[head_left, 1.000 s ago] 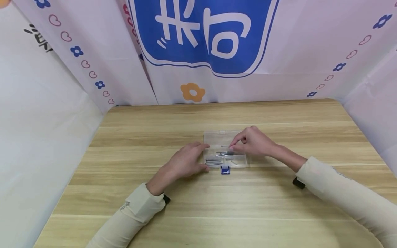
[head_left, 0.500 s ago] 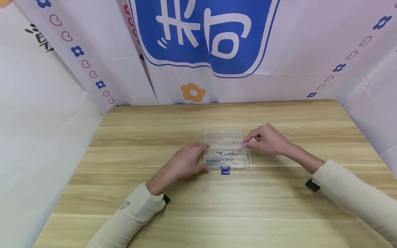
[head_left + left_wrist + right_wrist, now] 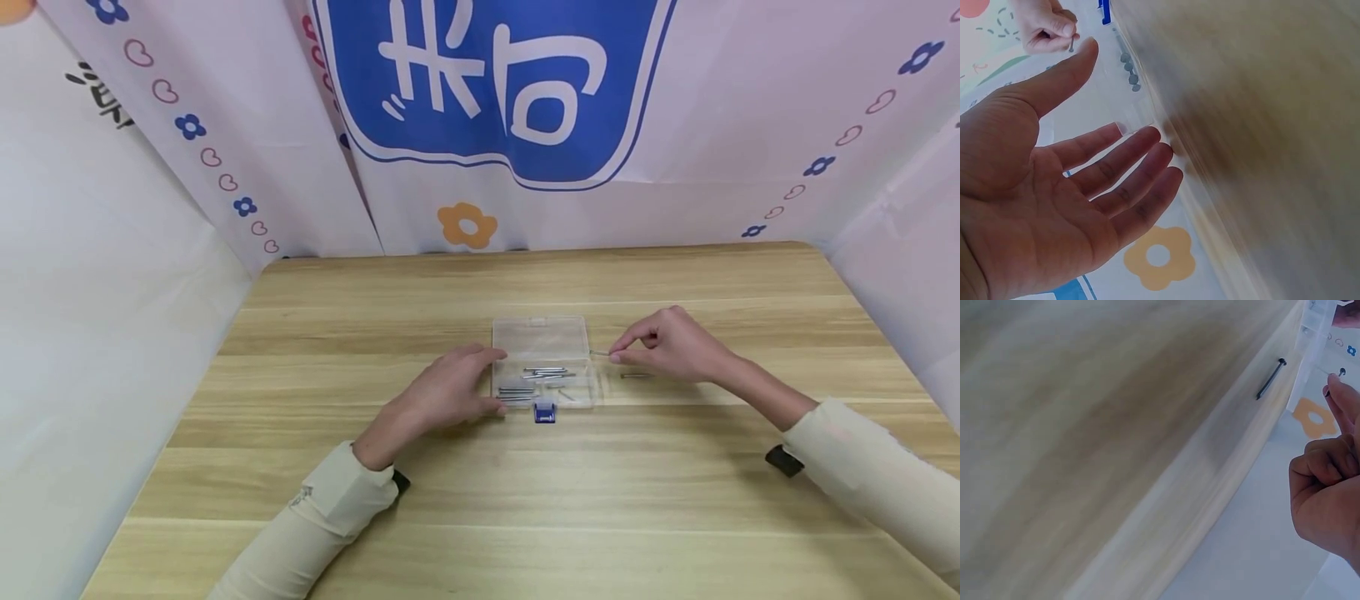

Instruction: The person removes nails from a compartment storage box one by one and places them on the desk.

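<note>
A clear plastic box lies with its lid folded back on the table. Several silvery nails sit in its compartments. My left hand is at the box's left side; in the left wrist view its fingers are extended, with one fingertip at a box corner. To the right of the box, my right hand pinches a nail between thumb and forefinger, held above the table. Another nail lies on the table under the right hand, its round head showing in the right wrist view.
The wooden table extends on all sides of the box. A blue latch juts from the box's front edge. Behind the table hangs a printed white cloth.
My right hand has moved from over the box to the right, carrying a nail out past the box's edge. The nail on the table has come into sight. My left hand stays put.
</note>
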`<action>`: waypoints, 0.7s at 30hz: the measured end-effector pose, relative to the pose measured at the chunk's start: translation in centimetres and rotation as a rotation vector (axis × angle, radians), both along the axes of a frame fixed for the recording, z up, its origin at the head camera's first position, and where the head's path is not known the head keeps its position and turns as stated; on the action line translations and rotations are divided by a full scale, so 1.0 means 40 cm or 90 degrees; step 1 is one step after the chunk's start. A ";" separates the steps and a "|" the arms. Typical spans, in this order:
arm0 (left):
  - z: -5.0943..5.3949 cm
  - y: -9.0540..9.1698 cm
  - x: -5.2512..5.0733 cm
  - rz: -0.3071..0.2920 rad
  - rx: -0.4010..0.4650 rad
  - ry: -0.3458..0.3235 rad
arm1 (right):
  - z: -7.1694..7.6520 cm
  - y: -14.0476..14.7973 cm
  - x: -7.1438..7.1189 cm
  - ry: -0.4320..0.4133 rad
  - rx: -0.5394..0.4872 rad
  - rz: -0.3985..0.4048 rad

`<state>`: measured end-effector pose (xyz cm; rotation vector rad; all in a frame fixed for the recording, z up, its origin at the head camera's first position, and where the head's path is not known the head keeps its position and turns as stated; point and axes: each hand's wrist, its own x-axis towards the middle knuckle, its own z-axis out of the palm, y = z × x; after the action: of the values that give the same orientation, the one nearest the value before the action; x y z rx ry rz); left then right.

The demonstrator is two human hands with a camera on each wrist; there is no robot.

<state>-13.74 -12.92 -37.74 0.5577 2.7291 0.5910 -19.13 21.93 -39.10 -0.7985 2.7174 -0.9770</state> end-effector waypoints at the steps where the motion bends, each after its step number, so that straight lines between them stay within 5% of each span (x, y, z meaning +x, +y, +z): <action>1: 0.000 -0.001 0.000 0.002 0.002 -0.004 | -0.002 0.004 0.001 -0.002 0.002 -0.004; 21: 0.002 -0.021 -0.008 0.001 0.020 -0.008 | -0.027 0.069 0.023 -0.007 0.007 -0.007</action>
<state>-14.07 -13.75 -37.67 0.5566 2.7130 0.6359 -18.21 24.69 -40.18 -0.7757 2.7188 -0.9643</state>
